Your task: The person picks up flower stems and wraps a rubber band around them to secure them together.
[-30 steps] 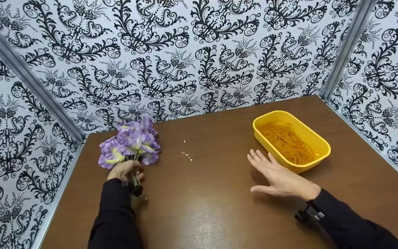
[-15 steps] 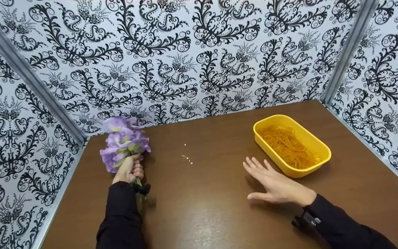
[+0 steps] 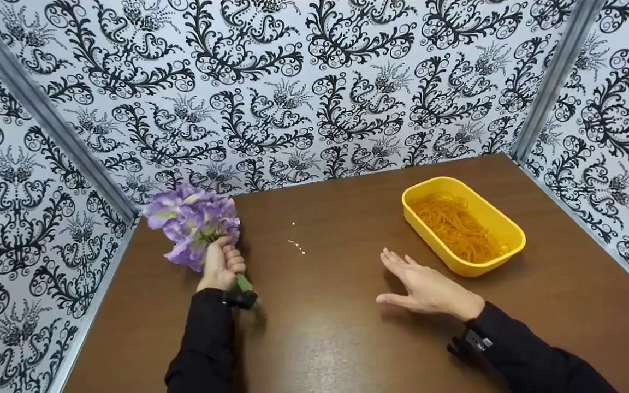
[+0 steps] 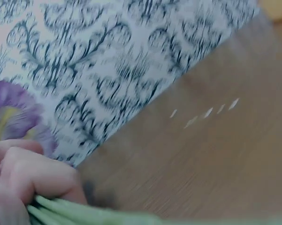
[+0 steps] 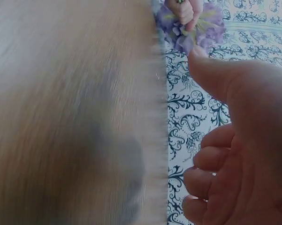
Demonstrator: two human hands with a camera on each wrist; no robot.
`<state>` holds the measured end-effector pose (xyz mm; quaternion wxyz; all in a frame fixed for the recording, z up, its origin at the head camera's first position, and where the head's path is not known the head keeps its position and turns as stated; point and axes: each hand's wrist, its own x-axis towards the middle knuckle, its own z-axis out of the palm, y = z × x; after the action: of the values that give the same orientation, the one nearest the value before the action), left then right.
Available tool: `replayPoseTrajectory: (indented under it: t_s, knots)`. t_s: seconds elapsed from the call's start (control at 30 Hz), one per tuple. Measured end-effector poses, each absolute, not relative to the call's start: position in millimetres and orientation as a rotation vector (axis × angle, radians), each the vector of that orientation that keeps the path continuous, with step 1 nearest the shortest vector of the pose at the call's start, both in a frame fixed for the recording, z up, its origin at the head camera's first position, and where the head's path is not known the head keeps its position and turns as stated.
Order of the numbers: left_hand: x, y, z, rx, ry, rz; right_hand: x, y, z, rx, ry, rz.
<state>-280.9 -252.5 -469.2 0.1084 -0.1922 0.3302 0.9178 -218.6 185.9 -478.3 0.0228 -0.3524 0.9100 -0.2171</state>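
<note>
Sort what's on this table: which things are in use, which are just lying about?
In use:
- purple artificial flowers, stems gripped by the left hand
- right hand, open, holding nothing, beside the tub

Lying about:
- yellow tub of orange rubber bands
- small white specks on the table

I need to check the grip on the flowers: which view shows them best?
The head view: the whole purple bunch of flowers shows, with the left hand gripping the stems. The left wrist view gives only a blurred petal and green stems under the fingers. The right wrist view shows the bunch small at its top edge.
</note>
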Motion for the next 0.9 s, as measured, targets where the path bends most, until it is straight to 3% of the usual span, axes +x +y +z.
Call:
replayPoseTrajectory:
  t_s: [0.27,0.57,0.9]
  knots:
    - [-271,-190,-469,-0.448,0.892,2.895,-218,164,-475,-1.011,2.784,-0.719]
    - [-252,-116,-470,-0.383,0.778,3.027,-210,130,-466,-1.135,2.768,-0.715]
    - [-237,-65,-465,-0.310,0.563,3.214,-206,98,-462,-1.040,2.936,-0.649]
